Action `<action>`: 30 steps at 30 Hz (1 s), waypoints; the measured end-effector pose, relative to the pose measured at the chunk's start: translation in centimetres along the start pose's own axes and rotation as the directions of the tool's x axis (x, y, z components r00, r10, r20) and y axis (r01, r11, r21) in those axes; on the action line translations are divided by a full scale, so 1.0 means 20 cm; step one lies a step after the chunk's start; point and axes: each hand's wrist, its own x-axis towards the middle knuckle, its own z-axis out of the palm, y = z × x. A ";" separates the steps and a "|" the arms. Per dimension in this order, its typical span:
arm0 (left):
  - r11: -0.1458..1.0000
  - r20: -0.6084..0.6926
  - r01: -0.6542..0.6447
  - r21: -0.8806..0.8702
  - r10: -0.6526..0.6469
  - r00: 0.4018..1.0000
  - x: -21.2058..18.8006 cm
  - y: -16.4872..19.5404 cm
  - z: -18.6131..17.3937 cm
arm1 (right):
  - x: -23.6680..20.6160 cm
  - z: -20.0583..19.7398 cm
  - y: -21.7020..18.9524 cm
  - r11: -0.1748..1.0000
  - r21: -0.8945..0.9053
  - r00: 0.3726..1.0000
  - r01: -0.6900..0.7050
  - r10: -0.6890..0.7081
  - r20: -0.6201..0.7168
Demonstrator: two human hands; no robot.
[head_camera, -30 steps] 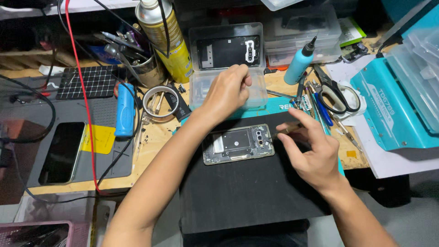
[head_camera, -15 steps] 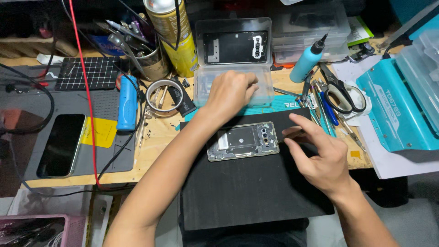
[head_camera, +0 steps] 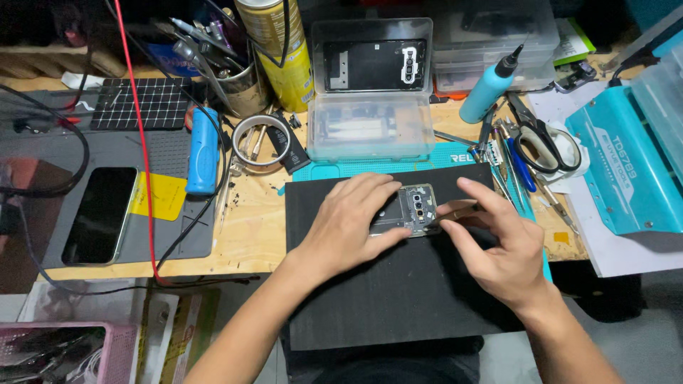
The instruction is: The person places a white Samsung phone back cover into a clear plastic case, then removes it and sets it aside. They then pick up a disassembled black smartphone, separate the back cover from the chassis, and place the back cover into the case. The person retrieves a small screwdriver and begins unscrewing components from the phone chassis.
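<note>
An opened phone (head_camera: pixel 418 208), back cover off and camera modules showing, lies on a black mat (head_camera: pixel 398 306). My left hand (head_camera: pixel 348 227) covers its left half, fingers on top and thumb along its near edge, holding it down. My right hand (head_camera: pixel 498 249) pinches a thin tool (head_camera: pixel 453 212) between thumb and forefinger. The tool's tip touches the phone's right part, near the cameras.
Behind the mat stand a clear plastic box (head_camera: pixel 370 128) with a black back cover in its lid, a blue dropper bottle (head_camera: pixel 489 85), scissors (head_camera: pixel 544 142), a teal machine (head_camera: pixel 626 163) and a tape roll (head_camera: pixel 256 142). At left, a second phone (head_camera: pixel 99 213) lies on a grey mat.
My left hand came back from the clear box and settled on the phone. My right hand moved left, bringing the tool onto the phone's camera end.
</note>
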 end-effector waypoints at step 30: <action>0.998 0.027 0.065 0.021 -0.066 0.997 -0.10 -0.01 0.04 | 0.09 0.02 -0.05 0.989 -0.072 0.991 0.130 -0.127 0.046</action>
